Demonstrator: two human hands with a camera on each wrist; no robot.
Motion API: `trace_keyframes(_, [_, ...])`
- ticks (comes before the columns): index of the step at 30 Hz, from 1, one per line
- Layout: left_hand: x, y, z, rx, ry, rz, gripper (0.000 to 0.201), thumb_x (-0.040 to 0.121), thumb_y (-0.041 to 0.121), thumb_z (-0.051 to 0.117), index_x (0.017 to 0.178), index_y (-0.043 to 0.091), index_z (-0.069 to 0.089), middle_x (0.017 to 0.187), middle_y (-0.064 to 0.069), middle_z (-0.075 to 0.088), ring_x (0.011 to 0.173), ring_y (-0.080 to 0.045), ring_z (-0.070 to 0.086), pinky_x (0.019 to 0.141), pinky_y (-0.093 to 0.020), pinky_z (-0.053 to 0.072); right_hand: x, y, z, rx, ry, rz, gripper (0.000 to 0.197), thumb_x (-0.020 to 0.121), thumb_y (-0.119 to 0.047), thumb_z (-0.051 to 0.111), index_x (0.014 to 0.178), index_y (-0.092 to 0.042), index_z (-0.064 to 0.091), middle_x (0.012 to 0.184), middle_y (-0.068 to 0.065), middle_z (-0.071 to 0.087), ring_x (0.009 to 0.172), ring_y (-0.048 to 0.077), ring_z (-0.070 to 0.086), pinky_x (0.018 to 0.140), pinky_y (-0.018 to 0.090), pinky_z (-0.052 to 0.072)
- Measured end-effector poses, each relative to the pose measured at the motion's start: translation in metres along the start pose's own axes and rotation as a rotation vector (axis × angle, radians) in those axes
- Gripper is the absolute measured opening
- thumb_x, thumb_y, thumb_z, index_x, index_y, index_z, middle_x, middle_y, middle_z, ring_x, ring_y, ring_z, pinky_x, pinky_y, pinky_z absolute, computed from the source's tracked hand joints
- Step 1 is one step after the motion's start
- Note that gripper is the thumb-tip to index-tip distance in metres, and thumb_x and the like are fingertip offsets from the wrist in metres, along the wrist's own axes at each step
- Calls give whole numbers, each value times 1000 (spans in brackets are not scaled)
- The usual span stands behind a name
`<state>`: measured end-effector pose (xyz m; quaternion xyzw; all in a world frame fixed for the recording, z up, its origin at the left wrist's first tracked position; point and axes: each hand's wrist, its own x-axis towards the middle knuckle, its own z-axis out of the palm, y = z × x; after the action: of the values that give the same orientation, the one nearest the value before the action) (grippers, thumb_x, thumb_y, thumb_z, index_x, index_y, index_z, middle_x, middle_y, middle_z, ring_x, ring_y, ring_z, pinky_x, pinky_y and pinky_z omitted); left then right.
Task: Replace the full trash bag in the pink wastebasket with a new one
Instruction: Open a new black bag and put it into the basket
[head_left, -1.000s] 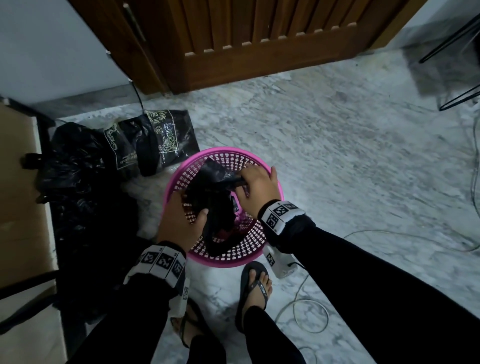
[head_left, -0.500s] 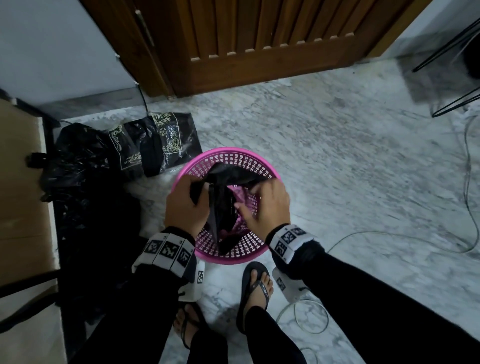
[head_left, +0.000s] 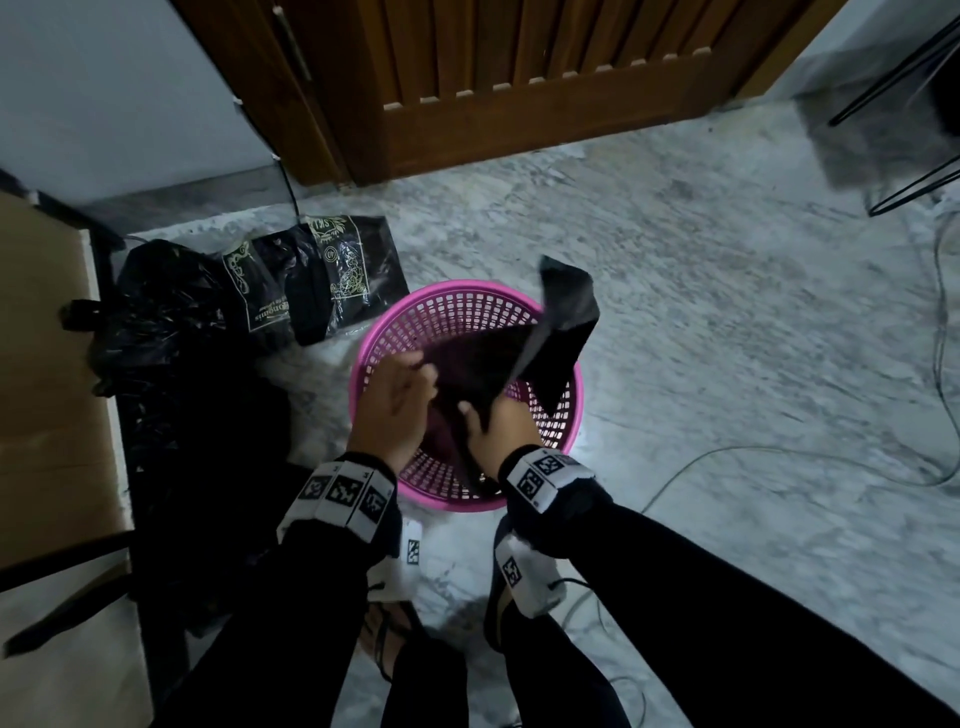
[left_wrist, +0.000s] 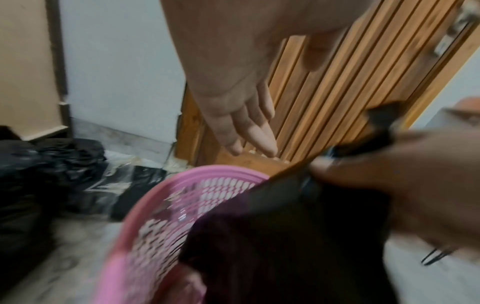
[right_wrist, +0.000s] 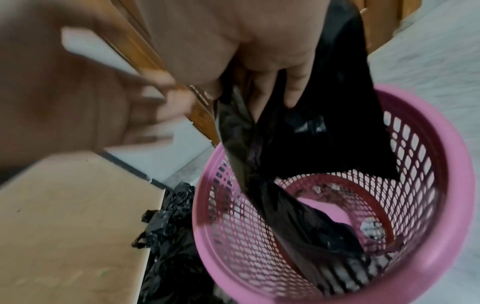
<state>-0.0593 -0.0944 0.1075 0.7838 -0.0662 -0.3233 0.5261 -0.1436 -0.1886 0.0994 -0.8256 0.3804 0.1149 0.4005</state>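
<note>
Both hands over the pink wastebasket (head_left: 569, 415), which sits on the marble floor (head_left: 727, 338) in front of the wooden door (head_left: 519, 78). Right hand (head_left: 501, 434) grips the new black trash bag (head_left: 483, 371) near its bunched edge, fingers curled into the plastic; one corner of the bag sticks up and out past the far-right rim. Left hand (head_left: 395, 402) is at the bag's left edge in the head view, contact there is blurred. Left wrist view shows the left hand's fingers (left_wrist: 249, 127) straight and spread, nothing in them, so it reads as released.

Around: full black trash bag (head_left: 156, 312) on the floor left of the basket, beside it a clear-wrapped pack of black bags (head_left: 311, 280) with gold print, just off the basket's rim. Brown board (head_left: 47, 389) at far left. Grey cable (head_left: 779, 457) runs over the floor to the right, black wire legs (head_left: 904, 182) top right. Sandalled feet just below the basket.

Right wrist view only: bag's lower end hangs down inside the basket (right_wrist: 428, 205) and reaches the bottom, with small scraps of litter (right_wrist: 371, 226) lying there. Head view hides that behind the hands and the bag. Both wrist views are motion-blurred.
</note>
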Motion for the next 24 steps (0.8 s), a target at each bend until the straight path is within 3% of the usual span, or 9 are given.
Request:
trace_keyframes(2, [-9,-27,-7,63,33,-43,21,87,17,58,106,10,56,93,2,64,88,-12,66,77,-22,49,4,1,-9,62,34,40,39,93,-28,49,102,9,58,105,30,64,98,41,61,83,39,45])
trace_keyframes(4, [-20,-47,-10,159,-23,-46,37,79,3,67,113,8,55,101,1,61,95,-13,63,86,-29,49,9,3,-15,151,70,63,39,91,-28,53,105,8,57,108,28,65,103,39,60,88,39,46])
trace_keyframes(8, [-37,-67,-2,353,-246,-140,101,55,29,87,139,33,31,133,6,37,122,-13,40,105,-33,38,12,-1,-27,300,111,102,36,89,-26,57,110,4,58,111,22,66,107,34,60,95,37,46])
trace_keyframes(10, [-39,-65,9,369,-212,-158,109,51,33,87,140,41,24,141,0,32,128,-18,37,107,-34,36,13,-4,-31,408,131,125,31,89,-22,58,108,2,59,110,20,67,106,31,61,96,37,46])
trace_keyframes(12, [-36,-61,22,374,-143,-173,109,51,35,87,141,38,25,143,-6,31,131,-22,36,109,-37,37,13,-5,-29,467,143,137,29,88,-22,60,104,1,61,105,19,68,102,31,63,95,40,49])
trace_keyframes(15, [-28,-56,39,369,-72,-169,93,57,40,83,136,26,37,140,-7,37,125,-25,46,104,-43,44,12,-5,-26,520,159,147,29,87,-23,61,101,2,63,100,17,70,95,29,65,88,36,52])
trace_keyframes(19, [-20,-46,45,265,27,-57,39,73,6,67,111,10,60,119,-8,52,106,-27,56,95,-45,50,11,-2,-27,577,192,171,24,87,-21,61,100,0,64,99,16,70,93,27,66,88,35,52])
trace_keyframes(21, [-18,-41,43,273,56,20,24,75,-2,61,99,1,64,108,-8,54,101,-29,58,93,-44,51,11,2,-26,581,191,175,25,86,-24,62,98,-2,66,97,14,71,91,26,67,87,39,54])
trace_keyframes(24, [-18,-34,36,285,47,62,14,79,0,56,92,3,62,94,-8,62,90,-25,62,83,-35,53,9,5,-26,610,198,204,32,83,-35,65,95,-6,67,94,9,72,89,24,68,86,40,55])
